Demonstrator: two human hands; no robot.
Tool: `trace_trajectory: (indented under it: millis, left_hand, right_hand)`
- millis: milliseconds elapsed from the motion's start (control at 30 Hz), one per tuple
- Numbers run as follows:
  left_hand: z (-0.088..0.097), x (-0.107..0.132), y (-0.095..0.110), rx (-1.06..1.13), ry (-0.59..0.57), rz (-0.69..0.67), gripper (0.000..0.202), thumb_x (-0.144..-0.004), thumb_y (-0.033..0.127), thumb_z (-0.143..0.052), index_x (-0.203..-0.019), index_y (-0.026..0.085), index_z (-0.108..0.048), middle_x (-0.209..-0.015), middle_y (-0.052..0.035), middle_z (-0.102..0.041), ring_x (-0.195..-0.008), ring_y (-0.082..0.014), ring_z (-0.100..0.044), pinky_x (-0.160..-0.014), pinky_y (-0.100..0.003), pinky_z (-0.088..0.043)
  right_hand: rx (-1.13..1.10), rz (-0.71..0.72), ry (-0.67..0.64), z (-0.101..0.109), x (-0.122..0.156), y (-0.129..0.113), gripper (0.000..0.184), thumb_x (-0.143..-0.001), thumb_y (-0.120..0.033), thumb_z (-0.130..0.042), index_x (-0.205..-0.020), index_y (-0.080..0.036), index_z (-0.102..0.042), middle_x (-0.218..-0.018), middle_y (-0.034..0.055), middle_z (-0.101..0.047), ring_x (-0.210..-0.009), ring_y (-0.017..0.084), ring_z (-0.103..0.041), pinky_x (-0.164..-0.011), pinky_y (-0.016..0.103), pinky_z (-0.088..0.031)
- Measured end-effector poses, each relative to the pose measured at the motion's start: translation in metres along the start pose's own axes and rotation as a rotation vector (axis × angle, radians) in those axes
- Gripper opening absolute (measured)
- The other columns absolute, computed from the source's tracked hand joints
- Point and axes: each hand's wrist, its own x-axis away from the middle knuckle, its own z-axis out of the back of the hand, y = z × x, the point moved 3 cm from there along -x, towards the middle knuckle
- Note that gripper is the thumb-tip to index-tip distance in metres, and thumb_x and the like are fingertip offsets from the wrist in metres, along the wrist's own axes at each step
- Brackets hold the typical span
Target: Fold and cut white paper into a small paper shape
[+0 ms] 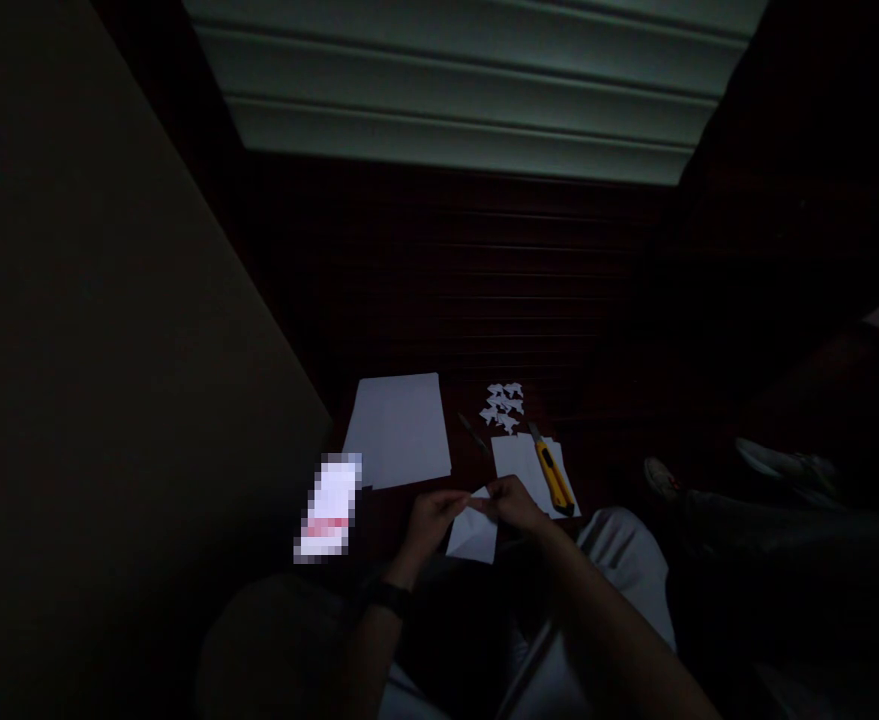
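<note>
Both hands meet at the top edge of a small white sheet of paper, which hangs over my lap and shows faint creases. My left hand, with a dark watch on its wrist, pinches the paper's upper left part. At the upper right, the fingers of my right hand are closed on the same paper. Just beyond the right hand lie cut white sheets with a yellow utility knife on top. Several small folded paper pieces sit in a cluster behind them.
A stack of larger white paper rests on the small dark table at left. Between it and the folded pieces lies a thin dark tool. A lit, pixelated screen is at the near left. Another person's shoes and legs are at right.
</note>
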Motion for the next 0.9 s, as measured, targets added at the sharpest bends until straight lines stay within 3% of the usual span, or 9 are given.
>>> trace_trajectory:
  millis: [400, 733, 833, 900]
  left_hand:
    - [-0.0010, 0.0008, -0.0008, 0.018, -0.019, 0.018, 0.028, -0.063, 0.036, -0.067, -0.076, 0.012, -0.070, -0.077, -0.0100, -0.070, -0.071, -0.0210, -0.064, -0.064, -0.027, -0.048]
    - [-0.0020, 0.0000, -0.0003, -0.016, -0.023, -0.013, 0.028, -0.064, 0.036, -0.067, -0.077, 0.012, -0.071, -0.080, -0.0104, -0.070, -0.073, -0.0220, -0.064, -0.066, -0.029, -0.048]
    - [0.0006, -0.0012, -0.0038, 0.018, 0.022, -0.007, 0.028, -0.065, 0.035, -0.067, -0.080, 0.012, -0.070, -0.082, -0.0110, -0.070, -0.076, -0.0221, -0.064, -0.068, -0.029, -0.048]
    - [0.0026, -0.0021, -0.0064, 0.055, 0.088, 0.002, 0.029, -0.065, 0.035, -0.067, -0.082, 0.011, -0.070, -0.083, -0.0110, -0.070, -0.077, -0.0221, -0.064, -0.069, -0.029, -0.048]
  right_hand:
    - [0.005, -0.034, 0.146, 0.0041, -0.0074, 0.0021, 0.025, -0.054, -0.035, -0.070, -0.051, -0.013, -0.057, -0.044, -0.0038, -0.047, -0.043, 0.007, -0.037, -0.043, 0.020, -0.027]
    - [-0.127, 0.026, 0.111, 0.0043, -0.0099, 0.0029, 0.027, -0.054, -0.036, -0.070, -0.049, -0.014, -0.055, -0.046, -0.0046, -0.047, -0.045, 0.008, -0.039, -0.046, 0.021, -0.028]
    - [-0.150, 0.054, 0.083, 0.0023, -0.0077, 0.0003, 0.025, -0.059, -0.036, -0.067, -0.056, -0.014, -0.058, -0.053, -0.0024, -0.052, -0.050, 0.009, -0.044, -0.049, 0.021, -0.032]
    - [-0.148, 0.080, 0.069, 0.0003, -0.0043, -0.0008, 0.024, -0.059, -0.035, -0.068, -0.071, -0.014, -0.061, -0.059, -0.0017, -0.056, -0.052, 0.010, -0.047, -0.049, 0.021, -0.035]
